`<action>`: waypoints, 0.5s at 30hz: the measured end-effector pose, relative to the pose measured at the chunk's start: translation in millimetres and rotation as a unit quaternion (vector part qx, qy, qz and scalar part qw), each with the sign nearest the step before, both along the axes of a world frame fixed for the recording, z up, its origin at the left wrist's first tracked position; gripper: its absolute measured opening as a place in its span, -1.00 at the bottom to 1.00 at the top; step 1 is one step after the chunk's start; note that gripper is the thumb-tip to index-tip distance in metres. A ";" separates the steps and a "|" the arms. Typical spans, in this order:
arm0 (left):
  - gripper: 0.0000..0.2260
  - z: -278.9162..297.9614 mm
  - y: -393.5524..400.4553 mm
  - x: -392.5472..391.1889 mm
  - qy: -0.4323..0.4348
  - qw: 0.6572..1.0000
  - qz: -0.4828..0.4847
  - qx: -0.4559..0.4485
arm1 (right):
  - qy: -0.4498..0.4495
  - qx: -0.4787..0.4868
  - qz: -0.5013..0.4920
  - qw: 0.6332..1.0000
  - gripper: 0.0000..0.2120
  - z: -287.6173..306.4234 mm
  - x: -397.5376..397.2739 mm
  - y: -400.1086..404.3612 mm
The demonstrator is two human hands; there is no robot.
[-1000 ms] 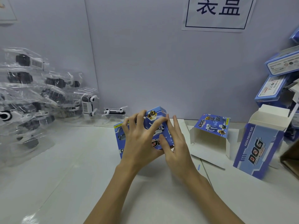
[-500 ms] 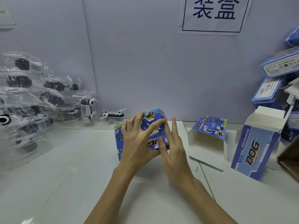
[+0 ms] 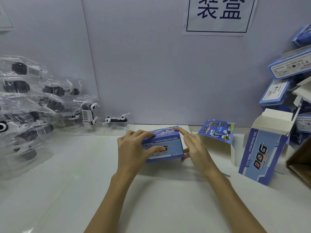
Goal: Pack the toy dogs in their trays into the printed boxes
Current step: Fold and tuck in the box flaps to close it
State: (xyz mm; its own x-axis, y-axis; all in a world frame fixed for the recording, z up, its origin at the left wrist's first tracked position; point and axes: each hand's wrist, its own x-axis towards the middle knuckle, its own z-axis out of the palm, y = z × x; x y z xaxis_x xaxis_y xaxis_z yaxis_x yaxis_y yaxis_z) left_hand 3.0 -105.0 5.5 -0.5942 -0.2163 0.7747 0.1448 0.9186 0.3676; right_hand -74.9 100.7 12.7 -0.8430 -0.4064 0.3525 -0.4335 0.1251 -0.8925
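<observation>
A blue printed "DOG" box (image 3: 165,145) lies on its side at the middle of the white table, its long face toward me. My left hand (image 3: 133,148) grips its left end, fingers over the top edge and thumb on the front face. At the box's right end my right hand (image 3: 195,148) holds it, index finger along the top edge and thumb under the lower corner. Its contents are hidden. Toy dogs in clear trays (image 3: 28,113) are piled at the left; one tray with a white and black dog (image 3: 116,121) stands near the wall.
An open box (image 3: 218,140) lies right of my hands, its white inside showing. A taller open box (image 3: 262,152) stands farther right. Closed blue boxes (image 3: 289,68) are stacked at the far right. A brown carton edge (image 3: 301,163) shows at the right border.
The box has turned from a tilted, end-up pose to lying flat on its side. My left hand shifted from covering its front to gripping its left end; my right hand moved to the right end.
</observation>
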 end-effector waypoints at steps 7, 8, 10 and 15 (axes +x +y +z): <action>-0.52 -8.6 -10.1 -6.7 0.007 0.978 -0.044 0.203 | 0.060 0.170 0.105 0.978 -0.11 -25.5 0.2 -2.1; -0.52 -9.7 -11.6 -7.0 0.004 0.978 -0.035 0.208 | 0.076 0.173 0.099 0.977 -0.12 -28.9 0.3 -5.8; -0.48 -9.8 -13.9 -5.5 0.007 0.976 -0.024 0.218 | 0.109 0.177 0.065 0.976 -0.12 -28.9 -0.2 -6.6; -0.35 3.2 -26.0 0.5 0.021 0.910 -0.099 0.402 | 0.143 0.122 -0.020 0.982 -0.22 -14.9 -0.7 7.3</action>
State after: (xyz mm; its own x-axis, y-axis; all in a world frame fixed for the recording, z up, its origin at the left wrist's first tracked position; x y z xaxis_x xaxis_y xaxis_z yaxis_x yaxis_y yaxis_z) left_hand 3.6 -131.0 8.6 -0.6563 -0.6152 0.4368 0.3081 0.3099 0.8995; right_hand -75.5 108.0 -2.3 -0.7400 -0.4778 0.4735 -0.6531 0.3421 -0.6756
